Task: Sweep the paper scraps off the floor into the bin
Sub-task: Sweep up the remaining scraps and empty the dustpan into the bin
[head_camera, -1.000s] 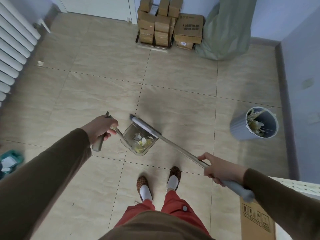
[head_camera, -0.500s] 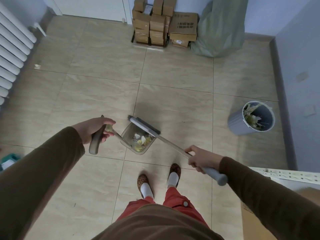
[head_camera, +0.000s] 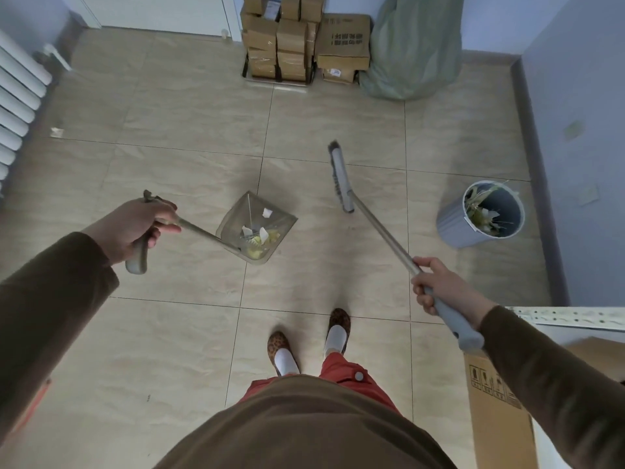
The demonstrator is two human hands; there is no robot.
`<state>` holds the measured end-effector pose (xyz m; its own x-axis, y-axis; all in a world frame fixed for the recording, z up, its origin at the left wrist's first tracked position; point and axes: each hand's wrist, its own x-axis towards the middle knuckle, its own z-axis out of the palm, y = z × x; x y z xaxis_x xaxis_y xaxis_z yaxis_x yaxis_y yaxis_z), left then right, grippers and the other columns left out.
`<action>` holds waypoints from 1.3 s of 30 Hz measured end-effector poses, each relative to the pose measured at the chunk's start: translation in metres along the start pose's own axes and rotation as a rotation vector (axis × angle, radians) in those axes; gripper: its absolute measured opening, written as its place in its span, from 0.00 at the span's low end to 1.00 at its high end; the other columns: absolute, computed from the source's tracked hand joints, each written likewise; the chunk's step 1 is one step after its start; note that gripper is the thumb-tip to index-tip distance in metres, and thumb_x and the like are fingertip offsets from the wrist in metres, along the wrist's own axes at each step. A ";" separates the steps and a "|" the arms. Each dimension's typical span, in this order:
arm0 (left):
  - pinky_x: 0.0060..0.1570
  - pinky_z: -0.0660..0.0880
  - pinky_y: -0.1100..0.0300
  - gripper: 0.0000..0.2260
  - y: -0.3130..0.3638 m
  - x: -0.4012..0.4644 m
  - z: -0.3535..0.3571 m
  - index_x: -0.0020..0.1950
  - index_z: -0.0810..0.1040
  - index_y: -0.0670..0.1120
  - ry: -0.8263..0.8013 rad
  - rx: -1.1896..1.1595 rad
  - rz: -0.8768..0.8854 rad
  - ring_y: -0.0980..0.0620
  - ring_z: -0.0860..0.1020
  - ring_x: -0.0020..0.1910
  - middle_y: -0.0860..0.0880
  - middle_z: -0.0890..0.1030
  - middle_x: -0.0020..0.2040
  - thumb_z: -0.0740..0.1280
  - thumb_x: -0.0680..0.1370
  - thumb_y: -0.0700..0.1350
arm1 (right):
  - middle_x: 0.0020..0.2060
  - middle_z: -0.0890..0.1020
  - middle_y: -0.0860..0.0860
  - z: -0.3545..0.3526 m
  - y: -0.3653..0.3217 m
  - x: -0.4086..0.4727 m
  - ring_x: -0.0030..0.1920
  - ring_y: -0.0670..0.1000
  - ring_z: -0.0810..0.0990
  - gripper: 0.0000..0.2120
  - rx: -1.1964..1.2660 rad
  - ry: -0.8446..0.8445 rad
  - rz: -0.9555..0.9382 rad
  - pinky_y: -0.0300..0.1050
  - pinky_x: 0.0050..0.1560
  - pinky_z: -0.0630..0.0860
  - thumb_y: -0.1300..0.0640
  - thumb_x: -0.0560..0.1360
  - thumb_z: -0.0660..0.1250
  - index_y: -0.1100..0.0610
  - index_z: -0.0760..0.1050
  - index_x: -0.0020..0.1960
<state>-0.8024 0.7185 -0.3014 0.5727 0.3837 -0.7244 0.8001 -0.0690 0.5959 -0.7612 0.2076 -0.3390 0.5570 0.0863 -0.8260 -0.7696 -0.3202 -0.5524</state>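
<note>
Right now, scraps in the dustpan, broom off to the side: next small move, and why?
Probably carry the dustpan, held by the left hand, rightward to the bin. It holds paper scraps; the bin stands open, and the broom in the right hand is clear.

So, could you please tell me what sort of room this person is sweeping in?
Probably a storage or utility room: stacked cardboard boxes and a large green sack stand against the far wall, a white radiator lines the left side, and the tiled floor is otherwise bare.
</note>
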 end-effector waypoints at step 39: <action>0.22 0.61 0.62 0.03 0.176 -0.118 0.224 0.50 0.75 0.48 -0.626 0.449 0.730 0.49 0.63 0.23 0.43 0.74 0.40 0.63 0.81 0.46 | 0.26 0.75 0.54 -0.059 0.108 -0.087 0.18 0.48 0.72 0.09 0.726 0.209 0.335 0.37 0.20 0.73 0.61 0.80 0.61 0.61 0.71 0.41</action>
<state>-0.6892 0.4547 -0.1886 0.8288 -0.4216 -0.3679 0.1442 -0.4743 0.8685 -0.8745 0.1101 -0.3206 0.2535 -0.1054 -0.9616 -0.8755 0.3979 -0.2744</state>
